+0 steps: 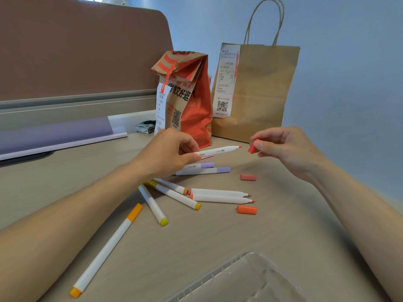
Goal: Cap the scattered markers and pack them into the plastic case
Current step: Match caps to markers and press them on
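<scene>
Red cap [253,146] pinched in right grip [283,149], near marker [216,151] held in left grip [170,153]

One head-worn wide-angle view, angled forward and down over the desk [283,236], close in. Left hand [172,151] and right hand [285,147] sit mid-frame. Brown paper bag [261,90] at 1 o'clock, plastic case [237,280] cut by the edge at 6 o'clock.

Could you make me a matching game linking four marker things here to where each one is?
Things
1. white uncapped marker with a red tip
2. small red marker cap
3. loose orange marker cap
4. clear plastic case

Places
A. on the tan desk beside two uncapped white markers
B. gripped in the left hand
C. at the picture's bottom edge
D. pinched in the right hand

Pairs: 1-B, 2-D, 3-A, 4-C
</scene>
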Demonstrator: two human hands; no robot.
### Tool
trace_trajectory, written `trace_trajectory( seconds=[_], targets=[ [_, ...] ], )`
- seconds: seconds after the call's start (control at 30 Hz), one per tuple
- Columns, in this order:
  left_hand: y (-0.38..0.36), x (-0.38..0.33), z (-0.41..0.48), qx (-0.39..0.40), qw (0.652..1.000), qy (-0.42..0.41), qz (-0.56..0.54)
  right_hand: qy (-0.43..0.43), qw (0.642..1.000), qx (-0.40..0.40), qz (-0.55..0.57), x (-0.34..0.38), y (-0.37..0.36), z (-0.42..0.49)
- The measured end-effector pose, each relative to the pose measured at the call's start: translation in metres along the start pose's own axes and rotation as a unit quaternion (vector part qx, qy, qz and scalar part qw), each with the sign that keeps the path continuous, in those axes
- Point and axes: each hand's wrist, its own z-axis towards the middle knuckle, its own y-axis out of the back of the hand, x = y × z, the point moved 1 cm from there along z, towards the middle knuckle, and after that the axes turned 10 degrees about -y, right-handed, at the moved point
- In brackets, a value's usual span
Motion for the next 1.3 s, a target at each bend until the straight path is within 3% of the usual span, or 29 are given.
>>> trace_trajectory(
  seconds=[0.2,0.57,0.77,1.07,1.3],
  targets=[
    [0.000,-0.001,-0.001,0.005,1.000,0.000,0.001,-0.026,0.998,-0.004,0.053,0.004,-0.003,-0.003],
    [-0.005,-0.004,-0.001,-0.001,1.000,-0.010,-0.018,-0.054,0.997,0.045,0.038,0.004,-0.009,-0.005],
    [-0.009,-0.007,-0.004,-0.007,0.999,-0.013,-0.030,-0.040,0.997,0.049,-0.054,0.003,-0.012,-0.004],
    [-0.011,-0.006,-0.006,-0.017,1.000,-0.018,-0.011,-0.026,0.995,0.047,-0.082,0.002,-0.018,-0.004],
    [-0.016,0.001,-0.005,0.029,0.999,0.006,0.034,-0.010,0.982,0.034,-0.187,-0.002,-0.009,0.000]
  ],
)
